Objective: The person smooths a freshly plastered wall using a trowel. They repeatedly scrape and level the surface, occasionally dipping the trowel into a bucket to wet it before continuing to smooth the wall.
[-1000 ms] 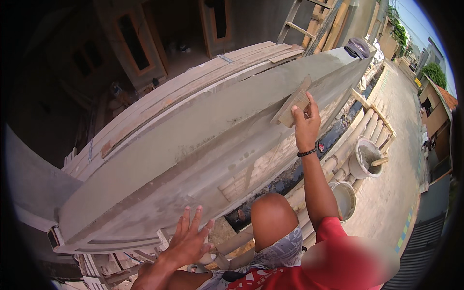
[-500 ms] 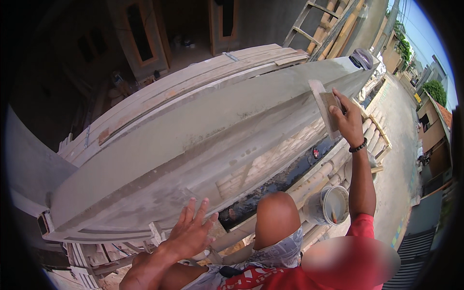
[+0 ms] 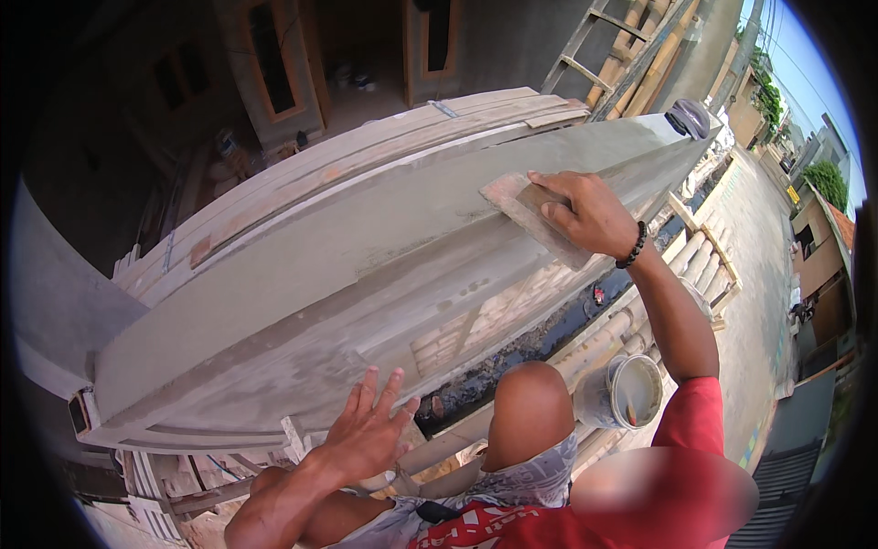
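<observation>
A long grey plastered concrete ledge (image 3: 247,284) runs diagonally from lower left to upper right. My right hand (image 3: 585,210) grips a flat plastering float (image 3: 512,197) by its handle, with the blade lying across the ledge's top edge. My left hand (image 3: 370,430) has its fingers spread over the lower part of the concrete, holding nothing; whether the fingertips touch it I cannot tell. My bare knee (image 3: 530,412) is bent between my hands. A purple-grey bundle (image 3: 688,119) sits at the ledge's far end.
Pale boards (image 3: 366,146) lie behind the ledge. Below it runs a dark water-filled ditch (image 3: 549,339), with bamboo poles (image 3: 709,261) and a bucket of grey liquid (image 3: 594,403) alongside. A ladder (image 3: 585,69) leans at top. A paved lane (image 3: 759,274) with buildings is at right.
My right hand with the float went right, then came back left and higher onto the ledge's edge, turning the blade. My left hand stays spread, slightly shifted. The view has shifted slightly.
</observation>
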Tool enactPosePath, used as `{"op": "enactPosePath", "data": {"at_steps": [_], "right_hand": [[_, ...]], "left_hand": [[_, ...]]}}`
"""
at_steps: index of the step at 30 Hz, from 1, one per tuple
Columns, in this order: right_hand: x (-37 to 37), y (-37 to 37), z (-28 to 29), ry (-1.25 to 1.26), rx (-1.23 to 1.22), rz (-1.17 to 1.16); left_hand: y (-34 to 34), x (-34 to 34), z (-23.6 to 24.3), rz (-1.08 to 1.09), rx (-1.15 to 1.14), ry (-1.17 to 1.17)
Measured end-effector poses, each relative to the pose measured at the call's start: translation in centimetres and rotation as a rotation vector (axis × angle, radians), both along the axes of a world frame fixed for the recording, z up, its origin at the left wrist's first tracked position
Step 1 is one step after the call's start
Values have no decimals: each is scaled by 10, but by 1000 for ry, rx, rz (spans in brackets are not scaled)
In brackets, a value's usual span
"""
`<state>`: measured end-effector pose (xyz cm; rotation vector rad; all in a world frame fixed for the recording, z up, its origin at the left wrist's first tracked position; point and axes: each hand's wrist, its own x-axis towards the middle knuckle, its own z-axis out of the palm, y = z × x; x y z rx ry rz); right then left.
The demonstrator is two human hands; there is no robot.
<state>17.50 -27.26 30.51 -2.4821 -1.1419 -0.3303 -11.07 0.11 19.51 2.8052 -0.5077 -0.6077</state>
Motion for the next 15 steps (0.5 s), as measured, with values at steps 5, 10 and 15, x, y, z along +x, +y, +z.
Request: {"op": "enactPosePath", "data": {"at_steps": [5,10,15], "right_hand": [[25,-18,2,-71,-55,-37],[108,-128,0,-149,-78,-353],[92,-136,2,-46,366,-486]], "left_hand": [[0,-3,-7,7,15,11],[-3,-1,-3,2,8,7],[-5,-2,0,11,44,7]]}}
